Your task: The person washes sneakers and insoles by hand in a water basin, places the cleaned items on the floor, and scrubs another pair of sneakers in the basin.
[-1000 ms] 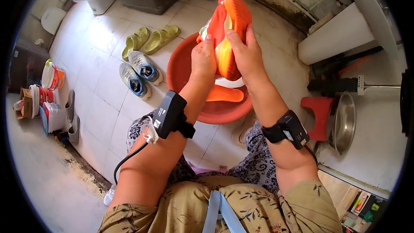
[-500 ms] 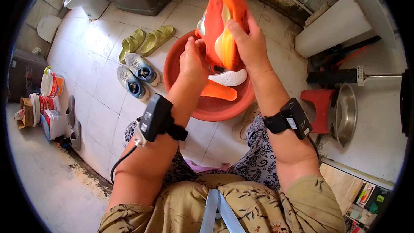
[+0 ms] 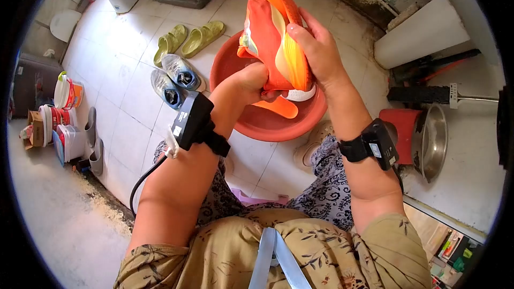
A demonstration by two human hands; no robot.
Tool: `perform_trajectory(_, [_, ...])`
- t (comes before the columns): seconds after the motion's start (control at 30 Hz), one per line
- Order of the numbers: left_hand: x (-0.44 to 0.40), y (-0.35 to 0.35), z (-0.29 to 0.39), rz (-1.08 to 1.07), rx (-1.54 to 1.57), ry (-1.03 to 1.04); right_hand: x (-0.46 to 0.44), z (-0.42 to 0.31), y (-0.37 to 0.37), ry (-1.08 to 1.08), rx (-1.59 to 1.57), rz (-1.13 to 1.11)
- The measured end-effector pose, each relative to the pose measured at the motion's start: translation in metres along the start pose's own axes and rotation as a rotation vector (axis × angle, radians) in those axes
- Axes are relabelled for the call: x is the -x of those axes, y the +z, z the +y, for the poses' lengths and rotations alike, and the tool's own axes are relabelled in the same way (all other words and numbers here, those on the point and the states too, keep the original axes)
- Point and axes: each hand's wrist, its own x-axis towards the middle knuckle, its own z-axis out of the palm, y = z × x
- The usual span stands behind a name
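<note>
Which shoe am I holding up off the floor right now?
The orange shoe: your right hand grips its side, your left hand is at its lower end. The blue-and-white shoes, green slippers and grey slippers are on the floor.

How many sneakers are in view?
3: an orange sneaker between the left hand and right hand; one blue-and-white sneaker on the tiles by the green slippers, and its mate beside it. A white item in the basin is partly covered and could be another.

Home, with slippers (image 3: 201, 38), basin (image 3: 227, 61), buckets (image 3: 64, 94)
</note>
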Motion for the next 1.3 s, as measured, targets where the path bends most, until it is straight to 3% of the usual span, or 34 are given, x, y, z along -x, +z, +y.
perform_trajectory(0.17, [-0.006,0.015,-0.005,0.097,-0.033,0.187,-0.002,0.000,-0.003,-0.079,0.081,-0.004])
perform_trajectory(0.47, [-0.012,0.020,-0.005,0.280,-0.054,0.289,-0.003,-0.004,-0.005,-0.109,0.145,-0.027])
perform_trajectory(0.6, [-0.013,0.019,-0.001,0.409,0.037,0.320,-0.008,0.000,-0.010,-0.185,0.404,0.137])
perform_trajectory(0.67, [-0.009,0.022,0.006,0.523,0.353,0.424,-0.008,-0.001,-0.012,-0.211,0.552,0.226])
perform_trajectory(0.73, [-0.020,-0.001,0.003,0.417,0.372,0.431,-0.006,-0.004,-0.006,-0.165,0.796,0.292])
perform_trajectory(0.8, [-0.019,-0.003,0.008,0.331,0.415,0.481,-0.002,-0.003,0.004,-0.203,0.825,0.292])
perform_trajectory(0.87, [-0.032,0.000,0.008,0.444,0.275,0.543,-0.003,0.003,0.012,-0.243,0.854,0.282])
perform_trajectory(0.93, [-0.037,-0.001,0.010,0.353,0.427,0.753,-0.005,0.005,0.020,-0.424,0.613,0.309])
perform_trajectory(0.97, [-0.039,-0.001,0.010,0.304,0.502,0.856,0.000,0.002,0.019,-0.253,0.518,0.254])
perform_trajectory(1.0, [-0.032,0.005,0.013,0.306,0.502,0.857,-0.002,0.006,0.018,-0.253,0.517,0.251])
perform_trajectory(1.07, [-0.012,0.026,0.026,0.353,0.639,0.807,-0.006,0.019,0.012,0.117,-0.294,0.180])
perform_trajectory(1.1, [-0.014,0.017,0.026,0.263,0.638,0.812,-0.003,0.020,0.007,0.481,-0.592,0.065])
perform_trajectory(1.2, [-0.027,0.017,0.028,0.202,0.702,0.825,-0.001,0.023,0.012,0.451,-0.859,-0.034])
perform_trajectory(1.3, [-0.019,0.030,0.030,0.211,0.641,0.883,0.000,0.002,0.013,0.434,-0.855,-0.049])
